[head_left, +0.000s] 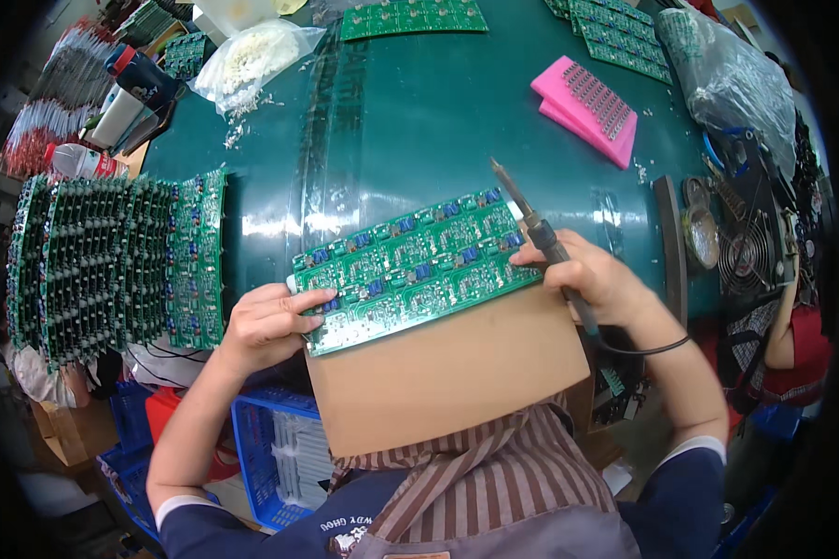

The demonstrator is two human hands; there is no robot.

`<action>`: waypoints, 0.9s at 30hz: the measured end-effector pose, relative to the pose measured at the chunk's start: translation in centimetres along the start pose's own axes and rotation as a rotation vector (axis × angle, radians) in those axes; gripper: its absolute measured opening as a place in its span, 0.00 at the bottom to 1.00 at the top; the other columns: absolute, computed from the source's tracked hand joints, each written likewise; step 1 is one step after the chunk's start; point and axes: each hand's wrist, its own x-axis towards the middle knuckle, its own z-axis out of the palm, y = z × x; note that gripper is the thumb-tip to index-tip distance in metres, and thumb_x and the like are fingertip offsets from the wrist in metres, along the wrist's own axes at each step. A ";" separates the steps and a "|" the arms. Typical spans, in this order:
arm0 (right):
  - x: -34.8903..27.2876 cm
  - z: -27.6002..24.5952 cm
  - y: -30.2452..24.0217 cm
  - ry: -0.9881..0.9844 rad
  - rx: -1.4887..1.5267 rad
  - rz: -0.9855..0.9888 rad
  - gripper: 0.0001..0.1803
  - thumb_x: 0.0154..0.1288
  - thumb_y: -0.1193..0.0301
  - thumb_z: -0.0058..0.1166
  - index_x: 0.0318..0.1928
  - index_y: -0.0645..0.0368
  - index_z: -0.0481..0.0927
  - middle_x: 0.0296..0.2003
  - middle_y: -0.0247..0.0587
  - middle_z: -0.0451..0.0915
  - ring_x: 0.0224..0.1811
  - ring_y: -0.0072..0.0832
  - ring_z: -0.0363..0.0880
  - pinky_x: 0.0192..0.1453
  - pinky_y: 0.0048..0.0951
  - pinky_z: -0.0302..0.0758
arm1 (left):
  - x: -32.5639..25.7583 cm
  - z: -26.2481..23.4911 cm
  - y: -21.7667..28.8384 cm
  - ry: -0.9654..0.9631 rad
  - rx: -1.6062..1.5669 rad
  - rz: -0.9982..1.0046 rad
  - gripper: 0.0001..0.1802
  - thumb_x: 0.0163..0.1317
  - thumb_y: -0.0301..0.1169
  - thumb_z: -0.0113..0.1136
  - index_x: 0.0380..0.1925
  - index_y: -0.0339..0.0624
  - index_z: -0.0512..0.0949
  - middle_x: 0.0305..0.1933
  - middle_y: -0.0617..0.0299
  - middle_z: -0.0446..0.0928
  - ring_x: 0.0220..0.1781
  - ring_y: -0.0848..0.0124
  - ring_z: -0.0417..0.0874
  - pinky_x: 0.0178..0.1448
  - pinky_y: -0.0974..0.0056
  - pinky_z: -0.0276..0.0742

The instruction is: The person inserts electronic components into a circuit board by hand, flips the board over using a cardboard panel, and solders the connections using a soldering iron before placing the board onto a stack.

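Ahead, wide tabletop (429,121); right hand (598,279) at edge of circuit board (419,275)

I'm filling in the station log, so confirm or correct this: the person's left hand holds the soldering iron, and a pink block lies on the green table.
Wrong hand: the head view shows the soldering iron in the right hand. The pink block does lie on the green table.

Green tabletop (419,121), pink slabs (576,112), white-filled bag (256,58), far circuit board (415,20)
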 end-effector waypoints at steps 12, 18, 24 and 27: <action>0.9 -4.0 -1.8 -0.530 -0.187 0.121 0.32 0.51 0.53 0.69 0.45 0.56 0.65 0.62 0.49 0.72 0.67 0.57 0.63 0.75 0.54 0.55 | 0.9 0.4 2.9 -0.144 0.155 0.263 0.12 0.42 0.26 0.66 0.30 0.40 0.80 0.52 0.52 0.81 0.24 0.71 0.74 0.26 0.67 0.72; 0.9 -3.8 0.1 -0.154 -0.471 0.262 0.23 0.55 0.67 0.66 0.48 0.54 0.70 0.52 0.45 0.76 0.59 0.52 0.68 0.65 0.46 0.66 | 4.8 7.8 11.5 -0.030 0.447 0.302 0.05 0.52 0.26 0.64 0.22 0.36 0.79 0.39 0.41 0.83 0.21 0.75 0.73 0.21 0.72 0.67; 1.5 -2.0 1.2 0.072 -0.464 0.281 0.20 0.57 0.63 0.66 0.46 0.54 0.73 0.44 0.45 0.76 0.50 0.48 0.73 0.56 0.42 0.71 | 8.7 12.9 16.1 0.085 0.601 0.197 0.10 0.52 0.20 0.62 0.15 0.34 0.73 0.28 0.43 0.81 0.17 0.75 0.67 0.19 0.72 0.59; 1.0 -0.9 1.7 0.193 -0.511 0.255 0.19 0.55 0.66 0.67 0.46 0.54 0.74 0.43 0.47 0.75 0.48 0.49 0.74 0.53 0.42 0.72 | 8.8 12.0 16.2 -0.005 0.497 0.166 0.03 0.52 0.21 0.63 0.25 0.32 0.79 0.35 0.41 0.81 0.22 0.73 0.71 0.24 0.72 0.65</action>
